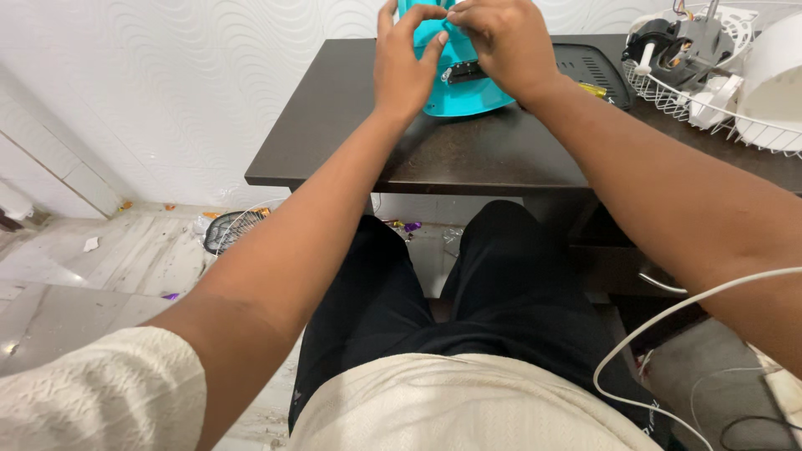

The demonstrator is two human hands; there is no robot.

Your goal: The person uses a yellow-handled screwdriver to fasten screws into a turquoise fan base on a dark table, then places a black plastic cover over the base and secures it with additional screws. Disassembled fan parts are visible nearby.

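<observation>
A turquoise plastic fan base (468, 93) with a dark slot on its front stands on the dark brown table (351, 142) at the far edge of view. My left hand (405, 60) rests against its left side, fingers curled and touching it. My right hand (499, 40) is on its top right, fingertips pinched at the part next to my left fingertips. What lies between the fingertips is too small to tell.
A white wire fan grille (710, 113) holding a black motor unit (672, 46) and a white housing (773, 71) sits at the table's right. A black flat part (597, 71) lies behind my right wrist. A white cable (668, 317) crosses my lap. Litter and a round grille (230, 230) lie on the floor.
</observation>
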